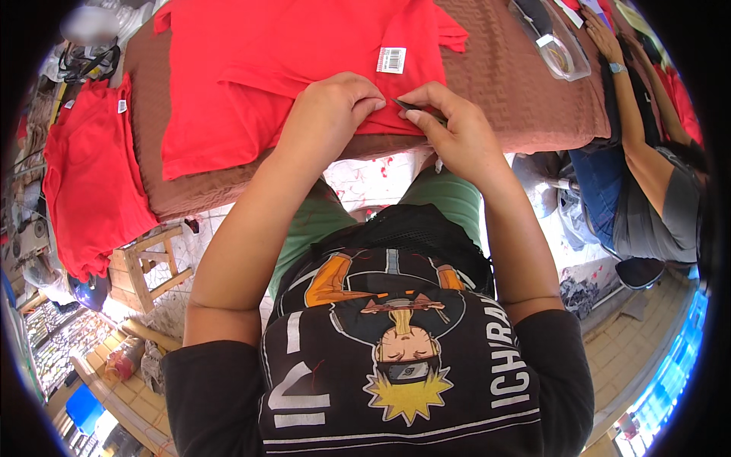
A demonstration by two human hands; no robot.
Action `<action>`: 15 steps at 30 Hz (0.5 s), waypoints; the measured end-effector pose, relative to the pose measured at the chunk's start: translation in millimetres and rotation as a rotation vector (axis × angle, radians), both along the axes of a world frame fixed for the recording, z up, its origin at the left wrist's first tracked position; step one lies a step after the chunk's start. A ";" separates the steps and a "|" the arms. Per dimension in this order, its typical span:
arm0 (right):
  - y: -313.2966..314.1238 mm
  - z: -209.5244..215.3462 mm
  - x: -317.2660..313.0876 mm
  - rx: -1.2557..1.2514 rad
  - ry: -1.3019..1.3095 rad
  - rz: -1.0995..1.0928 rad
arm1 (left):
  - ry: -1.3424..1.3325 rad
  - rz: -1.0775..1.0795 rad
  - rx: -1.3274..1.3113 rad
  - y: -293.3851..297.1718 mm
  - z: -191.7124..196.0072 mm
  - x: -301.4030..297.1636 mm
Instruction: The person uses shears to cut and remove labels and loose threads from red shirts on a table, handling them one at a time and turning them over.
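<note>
A red shirt (304,53) lies spread over the brown-covered table in front of me, with a white barcode label (391,60) on it. My left hand (335,110) is closed in a pinch on the cloth near the table's front edge. Close by on its right, my right hand (453,126) grips a small dark pointed tool (407,105), which looks like thread snips, between thumb and fingers. The tool's tip points left toward the left fingertips, with a small gap between them. Most of the tool is hidden by the right hand.
More red garments (95,171) hang over a wooden stool (133,274) at the left. A clear plastic tray (560,53) with small items stands at the table's far right. Beyond it, a co-worker's hand (604,36) rests near cloth. The brown cover (525,107) drapes over the table edge.
</note>
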State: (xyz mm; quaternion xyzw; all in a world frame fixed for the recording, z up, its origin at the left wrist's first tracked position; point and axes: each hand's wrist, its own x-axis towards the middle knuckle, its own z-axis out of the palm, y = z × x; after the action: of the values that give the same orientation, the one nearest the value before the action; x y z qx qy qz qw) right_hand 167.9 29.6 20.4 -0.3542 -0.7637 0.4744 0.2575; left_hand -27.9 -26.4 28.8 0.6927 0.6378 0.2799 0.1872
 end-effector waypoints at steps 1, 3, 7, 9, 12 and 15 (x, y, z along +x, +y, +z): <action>-0.5 -0.2 0.2 0.002 0.003 -0.002 | -0.017 0.015 -0.033 0.8 -0.5 -0.6; -0.9 -2.0 0.4 -0.016 0.007 -0.009 | -0.051 0.046 -0.100 2.5 0.6 -1.8; 0.0 -3.4 0.6 -0.008 -0.012 -0.007 | -0.025 0.042 -0.146 6.1 8.4 -1.5; -0.4 -1.6 0.7 0.022 -0.032 -0.001 | -0.012 0.042 -0.169 7.6 13.3 1.2; -1.5 1.9 0.3 0.041 -0.061 0.004 | 0.003 0.045 -0.177 7.4 15.9 2.4; -3.1 4.0 -2.7 0.078 -0.096 -0.001 | 0.026 0.044 -0.177 8.5 14.0 1.4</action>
State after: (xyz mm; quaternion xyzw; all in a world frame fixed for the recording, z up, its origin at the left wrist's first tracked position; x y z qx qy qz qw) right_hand 165.2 26.5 24.4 -0.3665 -0.7929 0.4266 0.2345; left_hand -26.5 -18.0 42.8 0.6628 0.6774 0.2174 0.2336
